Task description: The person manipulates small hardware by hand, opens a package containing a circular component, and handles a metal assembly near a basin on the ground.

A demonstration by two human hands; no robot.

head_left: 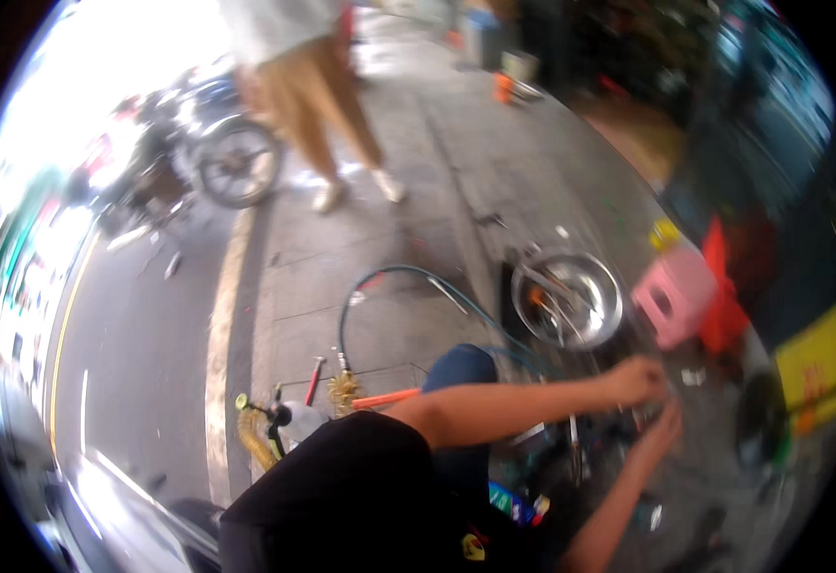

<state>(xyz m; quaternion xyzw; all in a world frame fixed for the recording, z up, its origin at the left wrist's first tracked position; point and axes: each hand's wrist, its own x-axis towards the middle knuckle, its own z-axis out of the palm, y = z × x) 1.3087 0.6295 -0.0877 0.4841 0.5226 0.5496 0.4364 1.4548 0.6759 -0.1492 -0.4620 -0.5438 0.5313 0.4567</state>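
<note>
In the right middle of the frame the left hand [635,380] is curled closed at the end of an arm stretched across from the lower centre, and the right hand [664,422] sits just below and beside it, fingers bent; the picture is too blurred to tell what either has hold of. Both hover over a dark, cluttered tangle of parts [590,444] on the pavement [380,286]. Just above them lies a shiny metal basin [571,298], with a pink plastic stool [676,294] to its right. A blue-green hose [408,286] loops across the paving in the centre, ending near a brass-coloured fitting [345,390] and an orange-handled tool [384,398]. At the top, a standing person [303,86] in tan trousers is beside a parked motorbike wheel [239,162].
</note>
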